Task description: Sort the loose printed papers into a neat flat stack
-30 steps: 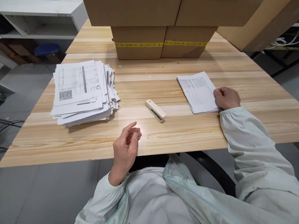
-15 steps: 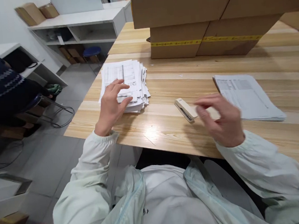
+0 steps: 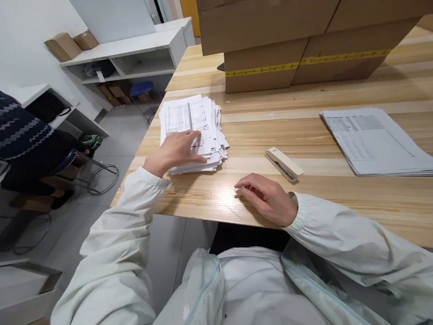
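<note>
The left hand [image 3: 177, 151] lies flat, palm down, on the thick, uneven stack of printed white paper sheets [image 3: 194, 129], its fingers [image 3: 196, 156] stretched across the near part of the top sheet and gripping nothing. That stack sits near the left edge of the light wooden table [image 3: 310, 102], its sheets fanned slightly out of line along the right side.

The right hand [image 3: 268, 198] rests palm down on the bare wood near the front edge of the table, fingers loosely extended toward the left and lightly together; it holds nothing. Just beyond it and a little to its right lies a cream-coloured stapler [image 3: 283, 163], flat on the table at a slant, close to the hand but not touching it.

Farther right, well apart from both hands, a thinner, neater pile of white printed documents [image 3: 379, 141] lies flat on the table. Behind everything, at the far side of the table, stand large brown cardboard boxes [image 3: 302, 16], the lower ones sealed with yellow tape.

Both arms wear pale mint-green jacket sleeves [image 3: 123, 232] with elastic cuffs.

Off the table to the left, another person in a dark patterned sweater [image 3: 7, 131] sits partly in view. Beyond stand a white shelf unit [image 3: 129, 51], with small cardboard boxes on top, and a blue round stool [image 3: 141, 87] on the grey floor.
</note>
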